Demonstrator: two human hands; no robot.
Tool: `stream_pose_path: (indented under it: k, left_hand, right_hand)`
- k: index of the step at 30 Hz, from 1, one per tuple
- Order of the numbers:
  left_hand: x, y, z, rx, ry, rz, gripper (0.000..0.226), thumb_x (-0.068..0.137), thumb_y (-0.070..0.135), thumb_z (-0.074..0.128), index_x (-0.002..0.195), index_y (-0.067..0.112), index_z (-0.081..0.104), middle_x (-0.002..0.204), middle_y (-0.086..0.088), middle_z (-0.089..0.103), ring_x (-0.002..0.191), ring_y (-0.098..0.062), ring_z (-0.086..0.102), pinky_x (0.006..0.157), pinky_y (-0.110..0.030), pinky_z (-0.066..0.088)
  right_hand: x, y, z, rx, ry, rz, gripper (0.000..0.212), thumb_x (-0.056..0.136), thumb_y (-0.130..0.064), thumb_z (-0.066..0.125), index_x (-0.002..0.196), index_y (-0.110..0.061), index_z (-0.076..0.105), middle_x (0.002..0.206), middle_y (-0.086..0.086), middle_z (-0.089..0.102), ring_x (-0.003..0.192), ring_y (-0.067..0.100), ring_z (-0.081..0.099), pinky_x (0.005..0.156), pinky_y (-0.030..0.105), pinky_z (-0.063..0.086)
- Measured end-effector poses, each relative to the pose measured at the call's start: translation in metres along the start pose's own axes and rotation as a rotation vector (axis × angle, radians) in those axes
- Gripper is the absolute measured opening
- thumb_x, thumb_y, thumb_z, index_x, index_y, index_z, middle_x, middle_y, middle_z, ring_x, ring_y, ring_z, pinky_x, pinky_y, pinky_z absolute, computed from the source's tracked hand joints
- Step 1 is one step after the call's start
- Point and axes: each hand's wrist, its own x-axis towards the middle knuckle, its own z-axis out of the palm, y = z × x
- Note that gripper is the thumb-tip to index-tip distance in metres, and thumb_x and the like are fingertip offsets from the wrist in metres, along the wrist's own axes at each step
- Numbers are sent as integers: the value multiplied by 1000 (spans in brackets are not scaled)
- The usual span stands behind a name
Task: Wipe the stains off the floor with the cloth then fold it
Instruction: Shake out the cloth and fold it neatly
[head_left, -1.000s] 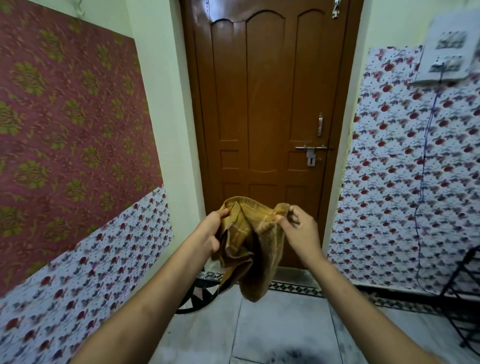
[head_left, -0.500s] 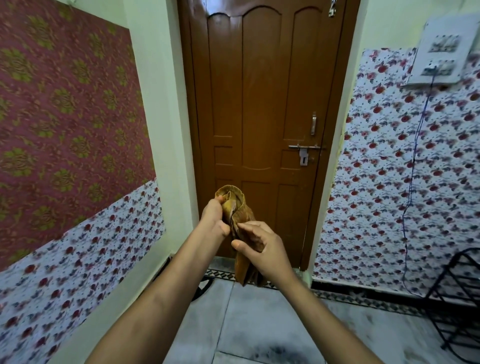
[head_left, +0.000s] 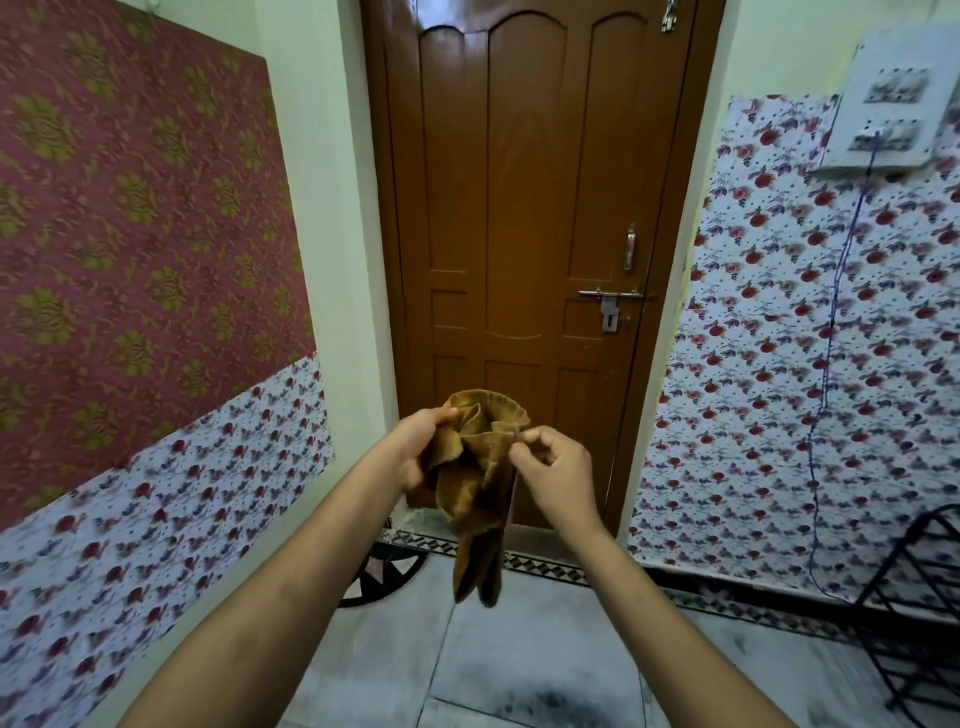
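Observation:
A mustard-brown cloth (head_left: 475, 483) hangs bunched in the air in front of the door, its lower end dangling over the floor. My left hand (head_left: 418, 447) grips its left upper edge. My right hand (head_left: 553, 467) pinches the right upper edge between thumb and fingertips. The cloth's top forms a rounded loop between both hands. A dark smudged stain (head_left: 545, 696) shows on the grey tiled floor (head_left: 524, 639) below my arms.
A shut brown wooden door (head_left: 524, 234) with a latch stands straight ahead. Patterned walls close in on left and right. A black wire rack (head_left: 914, 613) stands at the right edge. A dark mat (head_left: 379, 571) lies at the door's left corner. A blue cable hangs from a switchboard (head_left: 893, 119).
My right hand moved from in front of the cloth out to its right edge and now pinches it. The cloth spread wider between my hands.

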Motion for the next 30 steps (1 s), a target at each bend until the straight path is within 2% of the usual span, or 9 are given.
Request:
stream_pose_path:
  k: [4, 8, 11, 14, 20, 23, 25, 27, 30]
  left_hand:
    - [-6, -11, -16, 296, 151, 144, 34, 95, 28, 50, 127, 18, 54, 128, -7, 52, 121, -30, 45, 99, -42, 35]
    - [-21, -20, -14, 426, -57, 349, 22, 93, 22, 55, 113, 28, 62, 119, 2, 60, 111, -19, 54, 91, -36, 39]
    - [-28, -28, -6, 453, -252, 448, 26, 86, 26, 64, 111, 25, 64, 110, 0, 66, 105, -17, 60, 88, -32, 46]
    - [-31, -35, 5, 360, -224, 579, 17, 80, 22, 70, 96, 19, 64, 93, 1, 65, 90, -12, 61, 77, -23, 47]
    - [-28, -32, 11, 319, -129, 763, 22, 82, 10, 67, 69, 21, 53, 87, -2, 62, 89, -20, 60, 77, -33, 51]
    - [-31, -18, 12, 394, -86, 779, 21, 87, 8, 58, 75, 22, 47, 81, -3, 56, 81, -21, 57, 67, -29, 49]
    - [-33, -3, 10, 494, -92, 766, 20, 88, 9, 57, 85, 28, 50, 91, -6, 61, 90, -23, 61, 78, -38, 51]
    - [-40, 15, 7, 597, -158, 718, 30, 89, 10, 56, 103, 37, 50, 103, -5, 64, 98, -20, 61, 84, -39, 51]
    - [-47, 42, -1, 622, -169, 697, 36, 92, 11, 54, 119, 33, 48, 106, -5, 63, 98, -14, 60, 79, -28, 49]
  right_hand:
    - [7, 1, -12, 95, 29, 125, 19, 85, -15, 60, 68, -10, 65, 59, 3, 55, 51, 13, 40, 50, 28, 30]
    - [6, -3, -12, 197, -47, 244, 22, 89, -15, 56, 70, -9, 65, 64, 1, 61, 62, 12, 56, 58, 23, 45]
    - [3, -8, -8, 371, -76, 341, 23, 89, -16, 56, 70, -12, 68, 67, 5, 66, 67, 19, 62, 68, 33, 49]
    - [3, -16, -9, 399, -51, 346, 19, 88, -15, 57, 74, -12, 70, 72, 9, 69, 69, 20, 64, 71, 34, 52]
    - [9, -15, -23, 543, 29, 376, 15, 91, -8, 55, 81, -9, 65, 76, 7, 70, 65, 9, 68, 58, 17, 54]
    - [15, -3, -36, 477, 162, 372, 12, 91, -7, 56, 102, -12, 59, 91, 11, 68, 75, 14, 69, 60, 17, 55]
    - [19, 5, -45, 445, 244, 370, 28, 88, -4, 59, 111, -18, 50, 94, 11, 66, 81, 18, 68, 59, 17, 56]
    - [21, 13, -55, 392, 291, 355, 23, 88, -2, 57, 103, -19, 52, 93, 12, 65, 83, 19, 67, 59, 16, 55]
    - [23, 27, -66, 297, 386, 366, 18, 91, 1, 52, 90, -14, 62, 98, 14, 65, 78, 13, 64, 68, 19, 55]
